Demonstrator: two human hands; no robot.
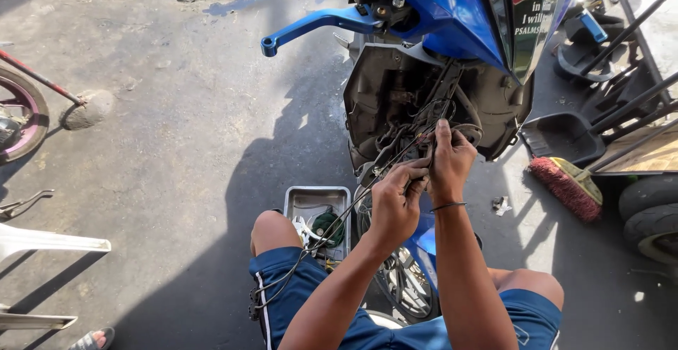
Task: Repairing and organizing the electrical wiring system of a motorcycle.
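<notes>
A blue motorcycle (452, 11) stands in front of me with its front panel off, so the dark open cavity (402, 103) shows cables inside. My left hand (395, 198) is closed on a black cable bundle (311, 251) that trails down over my left knee. My right hand (450, 161) pinches the same cables higher up, at the mouth of the cavity. The front wheel (402, 279) sits between my knees. I squat in blue shorts.
A grey metal tray (316, 202) with small parts and a green item lies on the concrete by my left knee. A red broom (568, 187) and black dustpan (565, 134) are to the right, tyres (653, 212) beyond. White chair legs (49, 240) and another wheel (21, 113) stand left.
</notes>
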